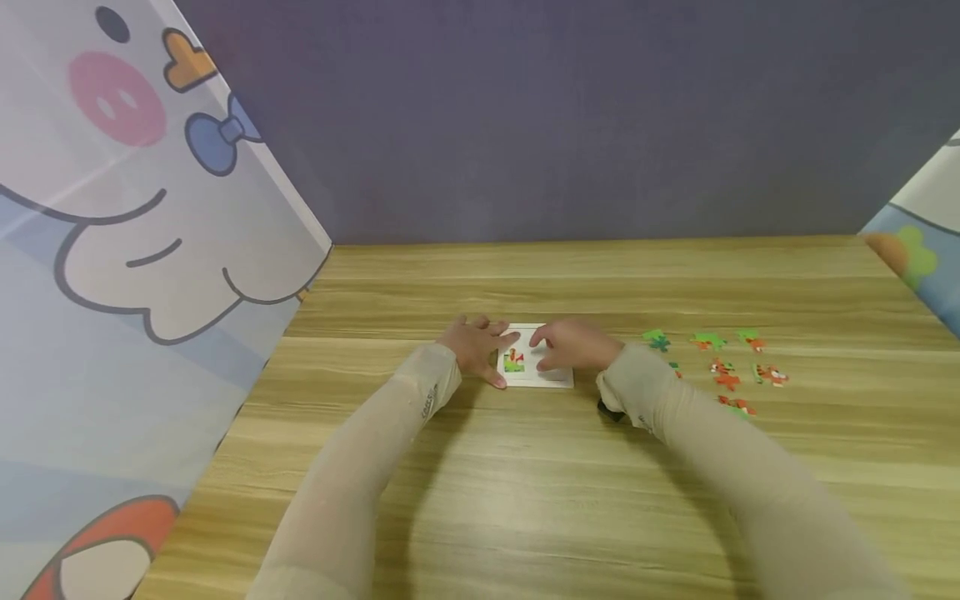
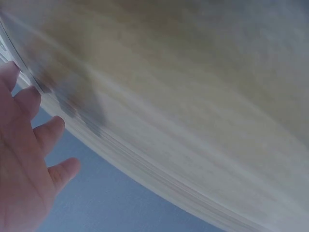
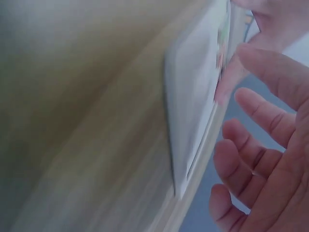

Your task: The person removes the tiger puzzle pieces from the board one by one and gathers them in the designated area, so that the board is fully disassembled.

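Observation:
A small white puzzle tray (image 1: 553,379) lies flat on the wooden table (image 1: 525,500), with a few orange and green pieces (image 1: 514,360) fitted in its left part. My left hand (image 1: 476,346) rests at the tray's left edge, thumb along the side and fingers spread straight; the left wrist view shows those fingers (image 2: 29,130) held apart over the table. My right hand (image 1: 573,343) lies over the tray's right half, fingers relaxed and pointing left toward the fitted pieces. In the blurred right wrist view its fingers (image 3: 260,140) hover loosely beside the tray (image 3: 193,96). Neither hand holds anything.
Several loose orange and green puzzle pieces (image 1: 720,367) are scattered on the table to the right of the tray. A cartoon-printed panel (image 1: 150,250) walls the left side, another (image 1: 922,242) the right corner, and a grey wall (image 1: 562,125) stands behind.

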### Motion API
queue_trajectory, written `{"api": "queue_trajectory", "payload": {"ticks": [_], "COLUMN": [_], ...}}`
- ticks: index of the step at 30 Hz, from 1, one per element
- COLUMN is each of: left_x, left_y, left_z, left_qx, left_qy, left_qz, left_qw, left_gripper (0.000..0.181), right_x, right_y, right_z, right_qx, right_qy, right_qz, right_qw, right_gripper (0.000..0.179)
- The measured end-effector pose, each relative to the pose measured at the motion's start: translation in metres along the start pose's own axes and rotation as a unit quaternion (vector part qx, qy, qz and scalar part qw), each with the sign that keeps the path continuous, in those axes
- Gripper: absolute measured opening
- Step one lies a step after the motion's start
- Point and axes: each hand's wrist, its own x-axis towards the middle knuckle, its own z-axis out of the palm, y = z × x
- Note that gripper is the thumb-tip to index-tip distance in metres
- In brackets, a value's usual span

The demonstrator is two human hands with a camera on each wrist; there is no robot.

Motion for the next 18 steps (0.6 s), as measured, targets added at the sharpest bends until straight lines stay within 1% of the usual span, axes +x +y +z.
{"api": "queue_trajectory", "payload": {"ticks": [3,6,12,18], "left_x": [0.001,0.0,0.001,0.003], "left_y": [0.0,0.0,0.0,0.0], "left_z": [0.001,0.001,0.0,0.0], "left_qx": [0.005,0.004,-0.003,-0.014], "left_qy": [0.002,0.005,0.003,-0.009], "left_qz": [-0.001,0.0,-0.001,-0.011], "left_qw": [1.0,1.0,1.0,0.9998], "left_gripper": [0.099,0.099,0.099,0.099], "right_x": [0.007,0.014,0.019,0.022], "right_y": [-0.007,-0.011,-0.019,-0.024], "right_z": [0.005,0.008,0.014,0.016], "right_qx": [-0.027,-0.042,-0.029,-0.024], "right_qy": [-0.004,-0.014,-0.025,-0.019], "right_qz": [-0.001,0.013,0.052,0.059], "right_qw": [0.9996,0.9989,0.9979,0.9978], "right_gripper": [0.044,0.048,0.049,0.049]}}
